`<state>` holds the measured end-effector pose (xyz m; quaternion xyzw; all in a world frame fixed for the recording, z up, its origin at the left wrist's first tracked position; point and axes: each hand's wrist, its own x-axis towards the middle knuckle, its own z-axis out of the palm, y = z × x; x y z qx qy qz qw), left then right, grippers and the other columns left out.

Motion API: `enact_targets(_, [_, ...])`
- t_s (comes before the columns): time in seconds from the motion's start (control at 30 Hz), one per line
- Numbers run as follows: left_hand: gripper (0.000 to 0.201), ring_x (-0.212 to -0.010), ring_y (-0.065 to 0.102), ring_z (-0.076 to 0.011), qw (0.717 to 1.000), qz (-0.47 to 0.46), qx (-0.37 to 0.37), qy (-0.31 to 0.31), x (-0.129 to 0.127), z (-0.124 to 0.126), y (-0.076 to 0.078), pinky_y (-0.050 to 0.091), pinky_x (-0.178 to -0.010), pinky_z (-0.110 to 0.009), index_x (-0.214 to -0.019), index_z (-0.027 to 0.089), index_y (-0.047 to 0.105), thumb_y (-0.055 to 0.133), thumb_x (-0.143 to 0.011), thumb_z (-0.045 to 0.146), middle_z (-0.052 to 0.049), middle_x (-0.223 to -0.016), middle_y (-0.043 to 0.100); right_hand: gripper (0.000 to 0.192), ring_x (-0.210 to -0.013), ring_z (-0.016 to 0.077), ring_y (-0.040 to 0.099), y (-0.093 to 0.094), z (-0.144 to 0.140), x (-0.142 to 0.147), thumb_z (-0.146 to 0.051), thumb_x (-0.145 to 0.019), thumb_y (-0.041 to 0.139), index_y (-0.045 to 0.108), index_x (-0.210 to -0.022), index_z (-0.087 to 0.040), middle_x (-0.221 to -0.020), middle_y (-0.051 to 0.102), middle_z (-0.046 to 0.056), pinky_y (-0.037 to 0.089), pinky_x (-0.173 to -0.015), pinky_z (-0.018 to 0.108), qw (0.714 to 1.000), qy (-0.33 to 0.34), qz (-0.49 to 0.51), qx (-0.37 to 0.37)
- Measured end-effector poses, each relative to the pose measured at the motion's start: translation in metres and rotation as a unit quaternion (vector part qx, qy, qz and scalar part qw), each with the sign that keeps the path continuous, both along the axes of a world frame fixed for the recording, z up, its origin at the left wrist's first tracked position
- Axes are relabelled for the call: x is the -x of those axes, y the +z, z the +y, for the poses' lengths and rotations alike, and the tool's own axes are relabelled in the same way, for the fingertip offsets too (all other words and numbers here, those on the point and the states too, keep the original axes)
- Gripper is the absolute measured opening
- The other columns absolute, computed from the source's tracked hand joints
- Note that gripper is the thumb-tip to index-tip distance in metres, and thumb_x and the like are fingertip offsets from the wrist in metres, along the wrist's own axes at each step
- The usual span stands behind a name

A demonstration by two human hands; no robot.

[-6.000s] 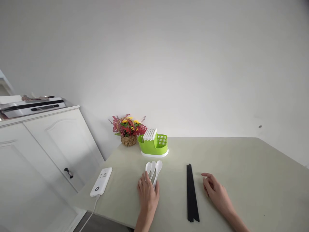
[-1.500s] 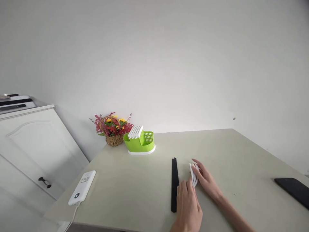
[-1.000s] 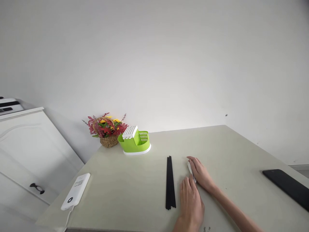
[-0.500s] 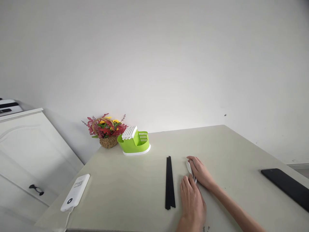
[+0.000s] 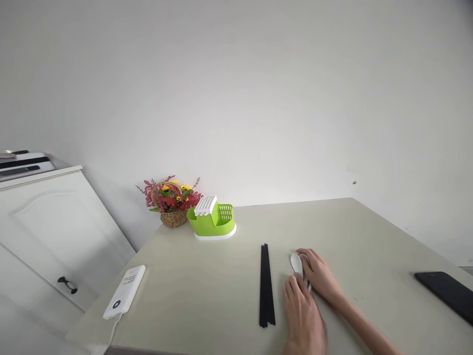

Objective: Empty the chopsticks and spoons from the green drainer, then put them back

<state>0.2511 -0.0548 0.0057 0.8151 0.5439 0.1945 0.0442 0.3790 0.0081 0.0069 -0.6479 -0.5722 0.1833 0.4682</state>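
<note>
Seen from your head camera, your left hand (image 5: 303, 315) and right hand (image 5: 320, 276) lie flat on the desk (image 5: 207, 291), fingers loosely spread, bracketing white spoons (image 5: 297, 264) just right of the black chopsticks (image 5: 266, 286); a green cutlery holder (image 5: 213, 223) stands well beyond, by a flower basket (image 5: 172, 202).

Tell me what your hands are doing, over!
Left hand and right hand both on white spoons, flat on table. Black chopsticks just left, untouched.
</note>
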Motion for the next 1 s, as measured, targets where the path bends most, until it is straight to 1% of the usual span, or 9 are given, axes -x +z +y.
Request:
enact_targets(0.17, [0.052,-0.124,0.053,-0.0401,1.000,-0.006,0.006,0.004,0.000,-0.001,0.005,0.049,-0.100,-0.059,-0.150,0.010,0.048,0.046,-0.099,0.018,-0.024,-0.127,0.058,0.035,-0.118,0.0261,0.060,-0.002,-0.006,-0.002,-0.045,-0.097,0.040,0.062,-0.115,-0.024,-0.123,0.067,0.010,0.045,-0.105,0.044,1.000,-0.018,-0.002,0.011])
enact_targets(0.33, [0.063,-0.130,0.049,-0.0433,1.000,-0.005,0.008,-0.008,0.001,-0.008,0.004,0.045,-0.106,-0.063,-0.152,0.012,0.046,0.057,-0.096,0.039,-0.024,-0.136,0.055,0.038,-0.120,0.0263,0.060,0.000,-0.014,-0.008,-0.051,-0.098,0.039,0.062,-0.114,-0.025,-0.125,0.067,0.009,0.045,-0.105,0.043,0.999,-0.026,0.009,0.027])
enact_targets(0.4, [0.065,-0.133,0.046,-0.0436,0.999,-0.014,-0.024,-0.023,0.008,-0.007,0.014,0.043,-0.108,-0.064,-0.152,0.016,0.045,0.057,-0.096,0.045,-0.023,-0.142,0.052,0.040,-0.120,0.0258,0.061,0.001,-0.018,-0.011,-0.054,-0.099,0.038,0.062,-0.114,-0.026,-0.126,0.067,0.008,0.047,-0.104,0.042,0.999,-0.024,0.014,0.033])
enact_targets(0.47, [0.063,-0.138,0.043,-0.0424,0.996,-0.025,-0.074,-0.046,0.022,0.004,0.038,0.040,-0.111,-0.062,-0.152,0.017,0.045,0.054,-0.098,0.047,-0.021,-0.149,0.047,0.042,-0.122,0.0260,0.061,0.001,-0.022,-0.016,-0.057,-0.099,0.038,0.062,-0.116,-0.027,-0.129,0.066,0.008,0.047,-0.104,0.042,0.999,-0.023,0.018,0.036])
enact_targets(0.57, [0.049,-0.140,0.041,-0.0385,0.987,-0.028,-0.154,-0.042,0.060,0.050,0.097,0.036,-0.114,-0.059,-0.144,0.018,0.052,0.047,-0.101,0.042,-0.020,-0.148,0.047,0.048,-0.127,0.0280,0.058,-0.001,-0.033,-0.025,-0.060,-0.097,0.039,0.058,-0.126,-0.027,-0.139,0.062,0.009,0.046,-0.106,0.045,0.998,-0.041,0.030,0.042])
enact_targets(0.67, [0.045,-0.143,0.038,-0.0371,0.972,-0.022,-0.232,0.032,0.112,0.119,0.158,0.034,-0.116,-0.057,-0.138,0.016,0.055,0.041,-0.103,0.042,-0.020,-0.147,0.048,0.054,-0.126,0.0290,0.060,-0.006,-0.049,-0.037,-0.062,-0.096,0.043,0.052,-0.136,-0.028,-0.144,0.060,0.009,0.048,-0.103,0.045,0.994,-0.067,0.060,0.061])
enact_targets(0.73, [0.046,-0.144,0.035,-0.0384,0.962,-0.008,-0.256,0.090,0.147,0.164,0.186,0.031,-0.116,-0.058,-0.139,0.016,0.054,0.040,-0.103,0.042,-0.019,-0.150,0.047,0.055,-0.117,0.0281,0.065,-0.011,-0.061,-0.045,-0.064,-0.094,0.045,0.050,-0.138,-0.030,-0.146,0.059,0.008,0.051,-0.100,0.045,0.991,-0.077,0.080,0.074])
enact_targets(0.83, [0.051,-0.144,0.035,-0.0390,0.963,0.041,-0.240,0.111,0.189,0.212,0.203,0.027,-0.118,-0.058,-0.144,0.016,0.049,0.040,-0.102,0.043,-0.017,-0.157,0.042,0.056,-0.104,0.0259,0.071,-0.019,-0.080,-0.051,-0.065,-0.092,0.047,0.050,-0.137,-0.032,-0.148,0.057,0.008,0.054,-0.094,0.042,0.988,-0.088,0.097,0.081])
enact_targets(1.0, [0.055,-0.145,0.035,-0.0391,0.986,0.067,-0.133,0.080,0.214,0.238,0.198,0.032,-0.115,-0.060,-0.145,0.020,0.050,0.037,-0.100,0.049,-0.013,-0.155,0.049,0.055,-0.106,0.0274,0.071,-0.023,-0.098,-0.050,-0.066,-0.088,0.049,0.053,-0.133,-0.034,-0.147,0.058,0.007,0.056,-0.087,0.041,0.987,-0.099,0.092,0.086])
